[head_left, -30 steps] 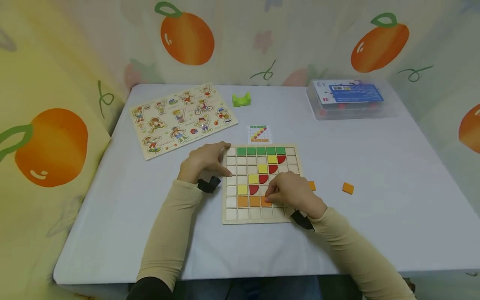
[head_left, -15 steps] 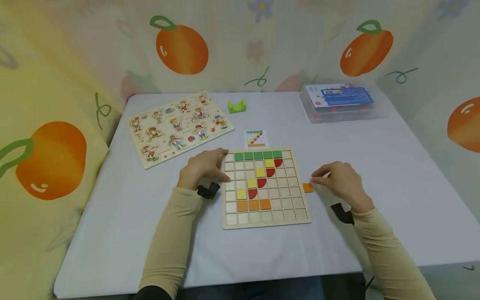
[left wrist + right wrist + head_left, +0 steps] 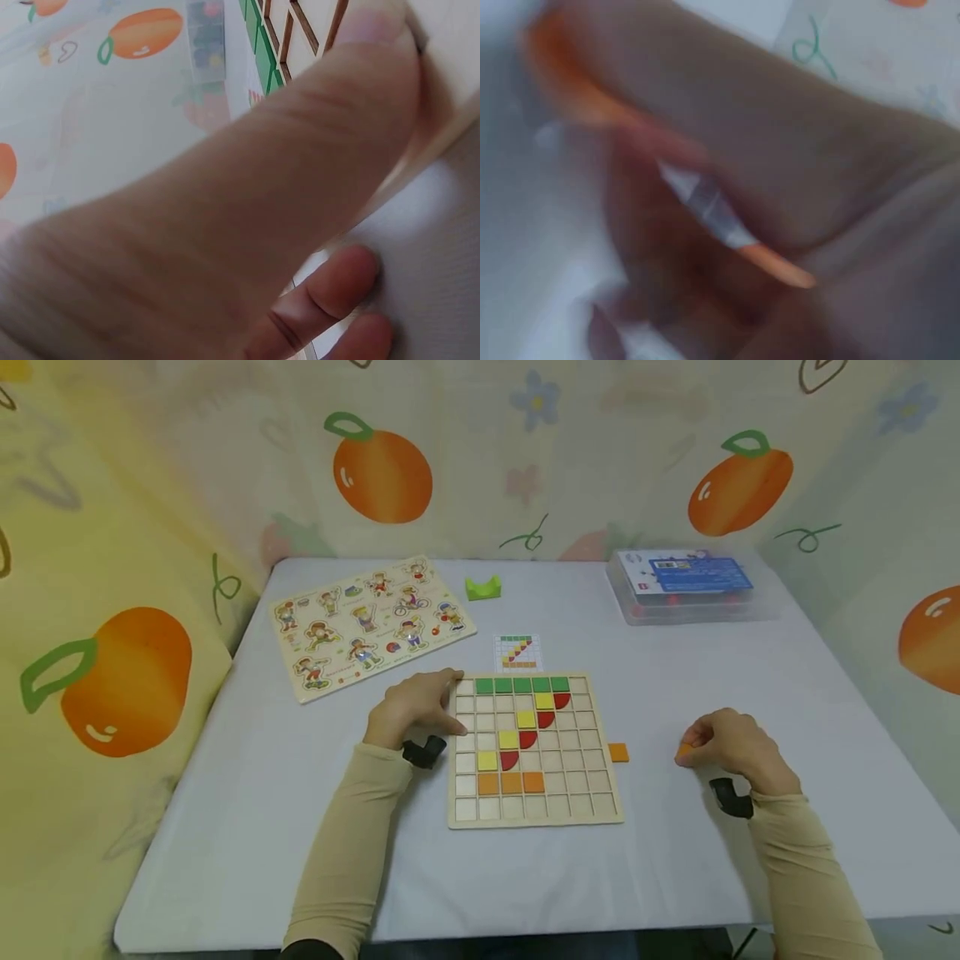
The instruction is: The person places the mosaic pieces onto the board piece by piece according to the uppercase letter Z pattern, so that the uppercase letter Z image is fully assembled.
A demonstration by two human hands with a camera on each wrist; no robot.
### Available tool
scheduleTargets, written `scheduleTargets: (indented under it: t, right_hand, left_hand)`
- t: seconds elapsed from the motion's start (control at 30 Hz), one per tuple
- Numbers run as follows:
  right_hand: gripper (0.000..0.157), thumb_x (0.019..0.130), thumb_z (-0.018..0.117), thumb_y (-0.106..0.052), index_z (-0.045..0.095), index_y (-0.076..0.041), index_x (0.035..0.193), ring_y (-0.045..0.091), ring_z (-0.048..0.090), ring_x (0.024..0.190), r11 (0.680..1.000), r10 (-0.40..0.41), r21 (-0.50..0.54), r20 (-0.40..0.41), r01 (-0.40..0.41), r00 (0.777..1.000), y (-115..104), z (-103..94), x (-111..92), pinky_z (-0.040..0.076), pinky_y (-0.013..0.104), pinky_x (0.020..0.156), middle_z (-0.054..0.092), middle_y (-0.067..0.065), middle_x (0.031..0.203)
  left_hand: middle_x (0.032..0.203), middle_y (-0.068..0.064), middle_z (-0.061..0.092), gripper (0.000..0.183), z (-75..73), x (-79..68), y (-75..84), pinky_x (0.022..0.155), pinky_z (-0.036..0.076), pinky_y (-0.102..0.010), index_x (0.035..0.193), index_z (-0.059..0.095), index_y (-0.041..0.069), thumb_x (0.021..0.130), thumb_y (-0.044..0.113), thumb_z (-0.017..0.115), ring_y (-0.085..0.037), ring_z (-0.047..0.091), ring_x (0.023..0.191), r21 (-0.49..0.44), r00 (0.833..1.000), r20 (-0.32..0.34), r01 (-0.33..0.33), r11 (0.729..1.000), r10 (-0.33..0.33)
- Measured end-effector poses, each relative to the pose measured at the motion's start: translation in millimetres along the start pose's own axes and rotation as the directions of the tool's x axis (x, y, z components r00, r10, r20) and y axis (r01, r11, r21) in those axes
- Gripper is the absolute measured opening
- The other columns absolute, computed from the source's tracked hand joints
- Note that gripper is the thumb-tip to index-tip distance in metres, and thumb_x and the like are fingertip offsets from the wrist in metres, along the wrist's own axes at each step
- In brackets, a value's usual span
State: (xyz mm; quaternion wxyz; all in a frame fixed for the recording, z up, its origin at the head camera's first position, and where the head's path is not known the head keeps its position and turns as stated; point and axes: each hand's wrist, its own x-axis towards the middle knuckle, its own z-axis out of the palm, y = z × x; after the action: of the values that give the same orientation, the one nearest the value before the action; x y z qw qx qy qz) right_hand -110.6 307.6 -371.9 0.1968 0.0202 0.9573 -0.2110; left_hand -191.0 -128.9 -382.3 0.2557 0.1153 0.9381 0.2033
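Note:
A square wooden grid board (image 3: 506,811) lies in the middle of the table. It bears a green row of tiles (image 3: 522,685), a diagonal of yellow squares and red quarter-round tiles (image 3: 528,740), and 3 orange squares (image 3: 511,783) low down. My left hand (image 3: 411,708) rests at its left edge, index finger at the upper corner; in the left wrist view the straight thumb (image 3: 300,127) touches the rim. Right of the board, my right hand (image 3: 735,747) pinches an orange square tile (image 3: 685,750), blurred in the right wrist view. Another orange tile (image 3: 618,752) lies beside the board's right edge.
A small pattern card (image 3: 517,653) lies just behind the board. A wooden picture puzzle (image 3: 341,635) is at back left, with a green plastic piece (image 3: 483,587) near it. A clear plastic box (image 3: 684,587) stands at back right.
My right hand left an orange tile in the lower orange row, moved right past the tile by the board, and now pinches the farther orange tile. My left hand stays at the board's edge.

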Motion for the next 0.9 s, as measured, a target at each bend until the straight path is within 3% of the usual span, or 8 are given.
scheduleTargets:
  t: [0.13, 0.23, 0.3, 0.4, 0.57, 0.63, 0.8, 0.9]
  right_hand:
    - [0.028, 0.082, 0.088, -0.029, 0.077, -0.005, 0.09, 0.013, 0.063, 0.078, 0.986, -0.142, 0.065, -0.142, 0.153, 0.98, -21, 5.7, 9, 0.046, 0.028, 0.067, 0.077, 0.007, 0.087]
    - [0.024, 0.083, 0.087, -0.027, 0.079, -0.005, 0.091, 0.01, 0.065, 0.074, 0.965, -0.24, 0.068, -0.154, 0.253, 0.958, -49, 13.6, 17, 0.046, 0.025, 0.063, 0.079, 0.007, 0.086]
    - [0.021, 0.083, 0.087, -0.024, 0.079, -0.006, 0.09, 0.009, 0.065, 0.075, 0.952, -0.284, 0.085, -0.12, 0.295, 0.951, -69, 20.7, 22, 0.047, 0.024, 0.064, 0.079, 0.006, 0.086]
    - [0.016, 0.083, 0.087, -0.019, 0.08, -0.006, 0.089, 0.01, 0.064, 0.077, 0.927, -0.352, 0.136, -0.004, 0.349, 0.936, -94, 31.9, 29, 0.049, 0.024, 0.068, 0.078, 0.005, 0.085]
    - [0.01, 0.083, 0.085, -0.012, 0.08, -0.005, 0.089, 0.007, 0.065, 0.074, 0.9, -0.431, 0.159, 0.176, 0.406, 0.885, -113, 47.2, 29, 0.054, 0.022, 0.071, 0.078, 0.003, 0.082]
    - [0.01, 0.083, 0.086, -0.012, 0.08, -0.005, 0.089, 0.005, 0.065, 0.073, 0.893, -0.449, 0.138, 0.197, 0.429, 0.871, -116, 50.7, 27, 0.054, 0.021, 0.07, 0.078, 0.002, 0.082]
    - [0.011, 0.081, 0.087, -0.011, 0.079, -0.005, 0.087, 0.005, 0.066, 0.072, 0.888, -0.458, 0.131, 0.185, 0.44, 0.87, -119, 53.6, 22, 0.055, 0.021, 0.068, 0.077, 0.003, 0.081]
    - [0.011, 0.08, 0.087, -0.01, 0.079, -0.005, 0.085, 0.005, 0.065, 0.071, 0.893, -0.448, 0.132, 0.172, 0.431, 0.877, -118, 55.5, 18, 0.055, 0.02, 0.068, 0.077, 0.003, 0.08]
  left_hand:
    - [0.134, -0.013, 0.062, 0.097, -4.2, 1.2, 1.9, 0.108, 0.041, -0.065, 0.16, 0.038, 0.02, 0.08, 0.038, 0.089, -0.034, 0.056, 0.119, -0.001, 1.0, -0.012, 0.0, 1.0, 0.0]
    - [0.122, -0.012, 0.064, 0.098, -5.9, 2.0, 2.5, 0.107, 0.042, -0.064, 0.16, 0.037, 0.021, 0.079, 0.039, 0.089, -0.033, 0.056, 0.115, 0.001, 1.0, -0.004, 0.004, 1.0, -0.004]
    - [0.115, -0.01, 0.063, 0.098, -6.0, 1.9, 3.4, 0.106, 0.043, -0.063, 0.16, 0.038, 0.021, 0.079, 0.039, 0.089, -0.031, 0.056, 0.111, 0.004, 1.0, 0.001, 0.007, 1.0, -0.007]
    - [0.113, -0.01, 0.063, 0.098, -5.2, 1.3, 6.0, 0.104, 0.045, -0.06, 0.16, 0.038, 0.021, 0.079, 0.04, 0.089, -0.03, 0.057, 0.109, 0.016, 1.0, 0.004, 0.008, 1.0, -0.008]
    - [0.135, -0.011, 0.064, 0.099, -3.4, 3.9, 15.9, 0.106, 0.044, -0.062, 0.161, 0.037, 0.022, 0.08, 0.041, 0.089, -0.033, 0.058, 0.119, 0.05, 1.0, 0.014, -0.005, 0.999, 0.004]
    - [0.135, -0.011, 0.064, 0.099, -3.7, 5.2, 20.1, 0.106, 0.043, -0.062, 0.162, 0.036, 0.022, 0.08, 0.041, 0.088, -0.033, 0.059, 0.119, 0.065, 1.0, 0.019, -0.013, 0.998, 0.012]
    - [0.134, -0.012, 0.065, 0.099, -4.9, 8.0, 27.0, 0.106, 0.043, -0.061, 0.162, 0.036, 0.021, 0.081, 0.041, 0.088, -0.034, 0.059, 0.119, 0.092, 0.999, 0.028, -0.037, 0.995, 0.034]
    - [0.151, -0.012, 0.057, 0.099, -4.2, 9.6, 28.3, 0.109, 0.042, -0.063, 0.162, 0.036, 0.02, 0.08, 0.041, 0.088, -0.038, 0.057, 0.13, 0.092, 0.998, 0.035, -0.049, 0.995, 0.046]
